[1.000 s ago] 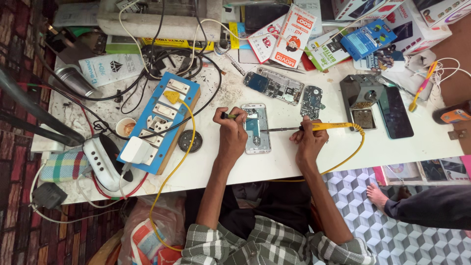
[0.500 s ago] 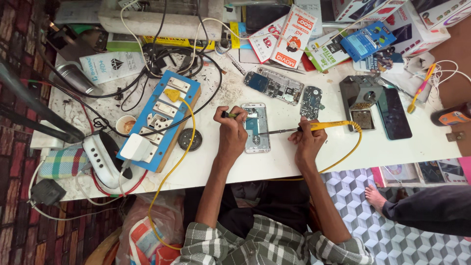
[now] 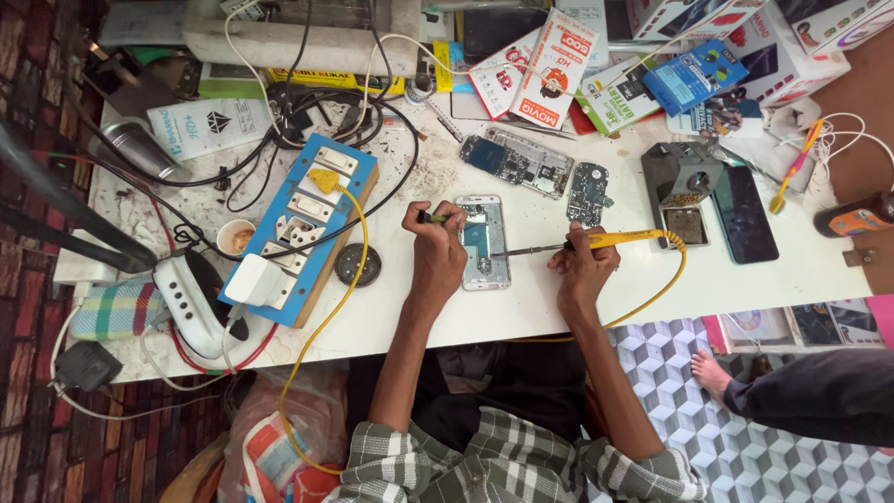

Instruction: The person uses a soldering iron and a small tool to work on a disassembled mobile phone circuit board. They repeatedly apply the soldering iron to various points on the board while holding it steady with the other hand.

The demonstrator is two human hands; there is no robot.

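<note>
Right hand (image 3: 585, 265) fingers clamped on yellow soldering iron (image 3: 596, 241), tip over opened phone (image 3: 485, 242); left hand (image 3: 436, 253) pinches tweezers (image 3: 432, 218), steadying phone.

An opened smartphone (image 3: 486, 241) lies flat on the white worktable (image 3: 521, 307), its long axis running away from the person, back cover off so that a blue inner part and pale metal frame show. A soldering iron (image 3: 596, 242) with a yellow handle lies nearly level, its dark metal tip resting on the phone's right edge; a yellow cord loops from the handle's far end. A small green-handled tool (image 3: 436, 218) meets the phone's upper left corner.
</note>
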